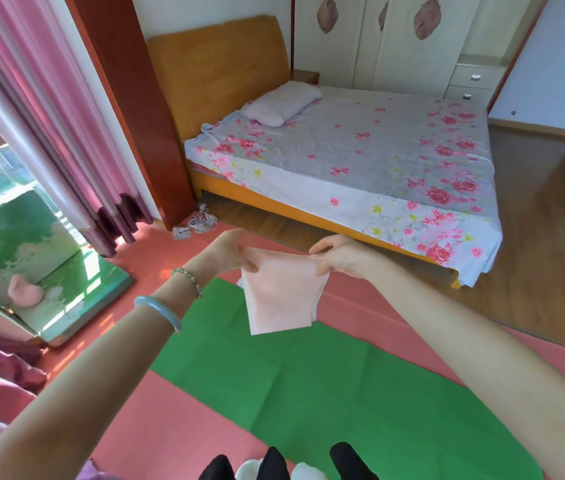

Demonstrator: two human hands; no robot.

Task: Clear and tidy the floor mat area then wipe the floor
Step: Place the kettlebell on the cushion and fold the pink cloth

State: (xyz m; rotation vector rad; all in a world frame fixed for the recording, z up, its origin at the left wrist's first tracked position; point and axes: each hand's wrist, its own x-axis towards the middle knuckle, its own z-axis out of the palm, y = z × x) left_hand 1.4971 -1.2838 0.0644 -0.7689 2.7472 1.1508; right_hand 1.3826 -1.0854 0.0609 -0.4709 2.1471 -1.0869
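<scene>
Head view. A pale pink cloth [281,299] hangs in the air between both hands. The left hand [229,254] pinches its upper left corner and the right hand [340,259] pinches its upper right corner, fingers curled onto the fabric. The top edge is drawn nearly level, and the body of the cloth sags to a point beneath the grip. The step in hand appears to be spreading or folding the cloth ready for wiping. It is best done by keeping both pinches at the very corners and holding the top edge taut. The thin fabric is then folded into a flat pad, so that one broad, clean face meets the floor; a slackened pinch would likely let it slip and bunch. Directly below the grip lies a creased green mat [326,386], spread on a salmon-red floor covering [163,420]. Beyond the grip and slightly left, a tangle of white cord [199,223] rests at the edge of that covering; it probably needs clearing before any wiping. Farther left stand a pink curtain [66,133] and a folded green pad [56,282]. Beyond the grip stands a bed [360,147] with a flowered sheet and a pillow [281,103], and a wardrobe [378,36] stands behind it. To the right of the grip, a wooden floor [544,209] is in view.
</scene>
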